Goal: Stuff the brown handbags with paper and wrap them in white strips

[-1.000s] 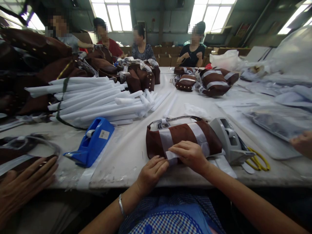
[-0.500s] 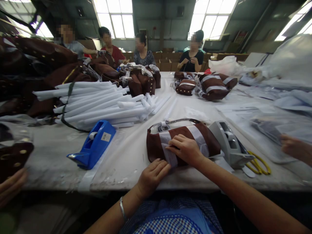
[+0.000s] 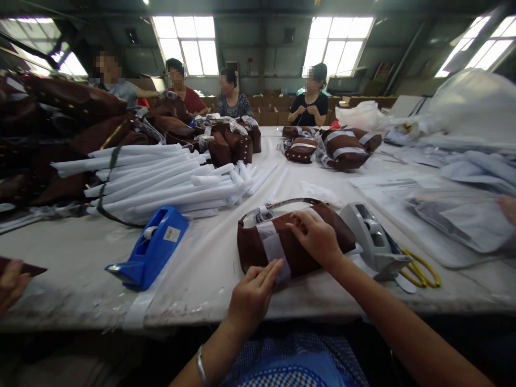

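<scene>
A brown handbag [image 3: 253, 247] wrapped with white paper strips lies on the white table [image 3: 209, 269] in front of me. My left hand [image 3: 252, 293] rests flat at the bag's near edge, fingertips on the lower end of a white strip [image 3: 274, 250]. My right hand [image 3: 316, 236] lies palm down on top of the bag, fingers spread toward the bag's upper edge near the handle [image 3: 278, 204]. Neither hand grips anything.
A blue tape dispenser [image 3: 151, 247] sits to the left, a grey tape dispenser [image 3: 373, 236] and yellow scissors [image 3: 421, 269] to the right. A bundle of white rolled paper [image 3: 161, 180] lies beyond. More wrapped bags [image 3: 342, 142] and several seated people are further back. Another person's hand [image 3: 10, 282] shows at left.
My right hand slid from the strip's near end up over the bag toward its top. My left hand stayed at the near edge. The neighbour's hand at left drew back.
</scene>
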A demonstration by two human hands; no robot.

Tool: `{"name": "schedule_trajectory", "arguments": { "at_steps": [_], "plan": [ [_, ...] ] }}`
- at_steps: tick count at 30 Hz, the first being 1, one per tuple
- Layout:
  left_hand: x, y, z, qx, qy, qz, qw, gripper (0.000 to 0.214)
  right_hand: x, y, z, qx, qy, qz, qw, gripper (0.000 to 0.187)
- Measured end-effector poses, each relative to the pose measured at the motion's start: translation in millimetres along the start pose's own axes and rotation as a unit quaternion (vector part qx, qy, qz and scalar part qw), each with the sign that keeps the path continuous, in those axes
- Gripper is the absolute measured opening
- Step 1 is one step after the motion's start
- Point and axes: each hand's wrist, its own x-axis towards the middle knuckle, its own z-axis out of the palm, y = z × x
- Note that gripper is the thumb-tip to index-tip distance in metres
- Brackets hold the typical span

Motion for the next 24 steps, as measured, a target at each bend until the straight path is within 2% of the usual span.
{"name": "schedule_trajectory", "arguments": {
  "at_steps": [2,5,7,9,12,16,20,24],
  "plan": [
    [-0.3,1.4,1.3,-0.006,0.003,-0.016,1.0,0.065,-14.1,22.7,-27.7,0.001,0.038,0.033,0.999,0.018],
    [-3.2,0.3,4.0,0.002,-0.002,-0.022,1.0,0.069,-42.4,68.4,-78.3,-0.054,0.095,0.097,0.989,0.028],
    [-4.8,-2.2,6.0,0.006,0.0,-0.013,1.0,0.068,-62.7,99.3,-107.7,-0.076,0.117,0.184,0.973,0.033],
    [-5.3,-4.8,7.6,0.01,0.007,-0.003,1.0,0.065,-81.0,125.2,-125.9,-0.037,0.116,0.303,0.945,0.034],
    [-4.5,-6.5,8.1,0.026,0.017,0.008,0.999,0.06,-98.8,149.6,-129.2,0.057,0.089,0.415,0.904,0.033],
    [-3.0,-5.5,7.1,0.045,0.028,0.015,0.998,0.056,-101.8,156.2,-113.4,0.156,0.082,0.46,0.87,0.042],
    [-4.1,-4.5,6.7,0.043,0.027,0.01,0.999,0.053,-91.1,147.0,-112.4,0.249,0.137,0.474,0.834,0.046],
    [-5.9,-4.4,7.4,0.043,0.029,0.0,0.999,0.053,-88.0,125.1,-131.5,0.293,0.219,0.444,0.818,0.04]
  ]
}}
